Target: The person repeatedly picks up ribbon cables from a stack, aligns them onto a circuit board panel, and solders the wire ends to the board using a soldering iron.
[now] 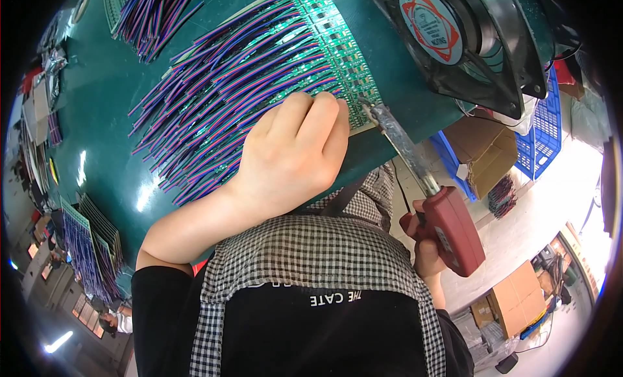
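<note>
A green circuit board panel (334, 39) lies on the table, with rows of small components. Many striped multicoloured wires (214, 98) run from it toward the left. Over the panel's near end, my left hand (295, 146) rests with its fingers curled; the fingertips and whatever they hold are hidden beneath it. My right hand (426, 250) grips the handle of a dark red soldering gun (457, 231). The gun's long metal barrel points up and left, its tip at the panel's near right edge, just right of my left hand.
A black fan (480, 46) stands at the table's far right. More wired boards lie at the far left (152, 20) and near left (91, 247) of the green table (97, 111). Beyond the right edge are a cardboard box (483, 150) and a blue crate (542, 130).
</note>
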### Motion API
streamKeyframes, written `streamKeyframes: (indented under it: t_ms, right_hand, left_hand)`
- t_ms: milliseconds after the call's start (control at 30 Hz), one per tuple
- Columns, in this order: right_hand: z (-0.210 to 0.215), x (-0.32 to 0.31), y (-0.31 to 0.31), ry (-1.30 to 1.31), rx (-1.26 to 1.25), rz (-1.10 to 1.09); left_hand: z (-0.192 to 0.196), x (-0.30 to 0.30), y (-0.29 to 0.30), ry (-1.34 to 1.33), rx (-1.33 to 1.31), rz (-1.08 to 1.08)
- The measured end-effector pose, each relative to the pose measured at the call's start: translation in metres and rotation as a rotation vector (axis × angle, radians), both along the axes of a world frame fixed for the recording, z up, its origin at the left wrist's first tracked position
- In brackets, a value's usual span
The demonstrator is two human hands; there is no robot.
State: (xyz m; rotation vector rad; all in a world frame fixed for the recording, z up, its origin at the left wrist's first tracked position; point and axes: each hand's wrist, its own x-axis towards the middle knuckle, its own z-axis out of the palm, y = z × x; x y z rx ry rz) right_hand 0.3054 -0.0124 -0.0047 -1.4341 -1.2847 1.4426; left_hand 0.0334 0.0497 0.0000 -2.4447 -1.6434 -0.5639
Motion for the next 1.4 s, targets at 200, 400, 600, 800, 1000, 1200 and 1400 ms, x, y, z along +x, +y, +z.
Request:
streamKeyframes:
  t_ms: [200,400,600,800,1000,1200,1400]
  right_hand:
    - [-0.016,0.013,-0.005,-0.124,0.186,0.171]
    - [-0.024,0.025,-0.010,-0.393,0.338,0.290]
    - [-0.024,0.029,-0.014,-0.284,0.362,0.199]
    - [-0.031,0.022,-0.014,-0.196,0.276,0.181]
    - [-0.036,0.020,-0.010,-0.300,0.321,0.212]
    - [-0.023,0.035,-0.018,-0.280,0.320,0.140]
    - [0.008,0.012,-0.003,0.036,0.534,-0.072]
  left_hand:
    - [0.002,0.000,0.003,-0.009,0.020,-0.014]
    - [0.005,0.000,0.002,0.022,-0.021,-0.012]
    - [0.002,0.000,0.003,0.040,0.002,-0.029]
    - [0.001,0.002,0.005,0.032,0.047,-0.039]
    - [0.000,0.003,0.005,0.026,0.049,-0.034]
    - [0.004,0.003,0.007,0.043,0.039,-0.034]
    - [0.003,0.002,0.004,0.034,0.025,-0.067]
